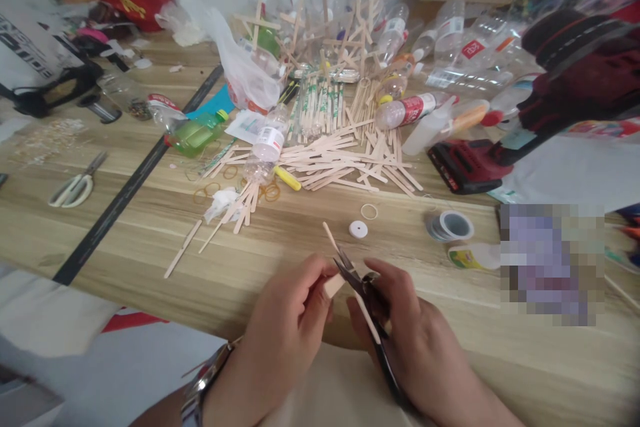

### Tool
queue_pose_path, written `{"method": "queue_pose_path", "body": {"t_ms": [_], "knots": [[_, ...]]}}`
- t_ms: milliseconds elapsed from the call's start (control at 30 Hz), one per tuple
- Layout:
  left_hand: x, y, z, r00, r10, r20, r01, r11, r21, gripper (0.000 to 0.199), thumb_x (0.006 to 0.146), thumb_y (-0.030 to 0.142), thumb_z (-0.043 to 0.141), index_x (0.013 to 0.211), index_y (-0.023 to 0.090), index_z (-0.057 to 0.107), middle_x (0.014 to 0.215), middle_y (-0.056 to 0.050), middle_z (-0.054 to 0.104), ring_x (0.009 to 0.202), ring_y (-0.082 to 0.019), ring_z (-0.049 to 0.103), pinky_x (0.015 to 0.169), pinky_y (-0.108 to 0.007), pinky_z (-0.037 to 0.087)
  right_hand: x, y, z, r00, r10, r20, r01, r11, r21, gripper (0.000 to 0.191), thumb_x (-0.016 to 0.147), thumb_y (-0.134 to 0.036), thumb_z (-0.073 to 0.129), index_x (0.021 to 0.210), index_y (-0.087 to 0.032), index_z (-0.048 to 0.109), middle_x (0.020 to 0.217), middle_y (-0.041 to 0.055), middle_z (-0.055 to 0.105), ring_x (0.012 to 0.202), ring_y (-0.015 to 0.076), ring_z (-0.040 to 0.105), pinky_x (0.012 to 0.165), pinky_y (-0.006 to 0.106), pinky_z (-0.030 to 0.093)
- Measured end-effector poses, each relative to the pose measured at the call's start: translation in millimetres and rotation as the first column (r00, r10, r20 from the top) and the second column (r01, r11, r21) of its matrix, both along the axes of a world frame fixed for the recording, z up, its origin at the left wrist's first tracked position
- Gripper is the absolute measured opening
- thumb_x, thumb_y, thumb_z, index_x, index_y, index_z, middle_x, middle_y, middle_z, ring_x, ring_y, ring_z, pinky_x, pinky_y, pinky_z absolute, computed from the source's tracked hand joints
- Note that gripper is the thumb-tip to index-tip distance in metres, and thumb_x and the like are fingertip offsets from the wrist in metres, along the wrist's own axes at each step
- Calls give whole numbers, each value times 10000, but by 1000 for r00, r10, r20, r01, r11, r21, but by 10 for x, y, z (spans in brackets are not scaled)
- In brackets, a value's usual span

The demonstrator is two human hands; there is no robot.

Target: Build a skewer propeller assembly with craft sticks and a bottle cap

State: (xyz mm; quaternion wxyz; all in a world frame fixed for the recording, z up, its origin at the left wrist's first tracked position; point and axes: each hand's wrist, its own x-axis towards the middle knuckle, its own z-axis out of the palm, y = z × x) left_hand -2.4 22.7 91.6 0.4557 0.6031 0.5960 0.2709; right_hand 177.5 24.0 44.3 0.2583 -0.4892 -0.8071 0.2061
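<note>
At the table's front edge, my left hand pinches a short piece of pale wood between thumb and fingers. My right hand is wrapped round dark-handled pliers, whose pointed jaws reach left towards that piece. A thin wooden stick runs slantwise past the jaws, its upper end showing beyond them. How the stick and the short piece are joined is hard to make out. A white round disc and a rubber band lie just beyond the pliers.
Loose wooden sticks are piled mid-table, with plastic bottles behind. A red and black power drill stands at the right, near a wire spool and glue bottle. White-handled scissors lie at the left.
</note>
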Motion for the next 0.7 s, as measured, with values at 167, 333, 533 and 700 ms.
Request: {"method": "queue_pose_path", "body": {"t_ms": [167,333,533,700], "knots": [[-12,-19,10,1000,-11,8,10,999,51,223,931,139,409,734,229,463,665,55,568,594,-117,513,566,-217,352,16,13,41,999,5,50,-11,992,124,213,922,-241,459,1124,-178,486,747,30,675,554,159,677,481,230,526],[-11,-16,-2,998,-26,-65,33,994,100,208,904,111,423,753,228,505,671,42,605,591,-129,538,565,-224,360,8,29,82,992,66,106,-80,988,135,251,935,-194,404,1165,-134,486,789,73,681,586,183,693,453,252,525],[7,-39,-23,996,-22,-83,30,995,98,188,939,157,419,818,228,543,675,35,611,601,-135,558,573,-222,375,-26,37,71,983,123,134,-141,981,130,243,948,-167,353,1135,-127,503,802,92,694,578,194,693,472,282,541],[30,-19,-44,995,-2,-105,8,998,58,231,982,258,378,801,221,516,675,19,591,598,-144,534,573,-238,370,-55,64,60,976,166,139,-178,981,79,194,959,-148,342,1032,-156,522,764,70,678,582,202,691,470,286,522]]}}
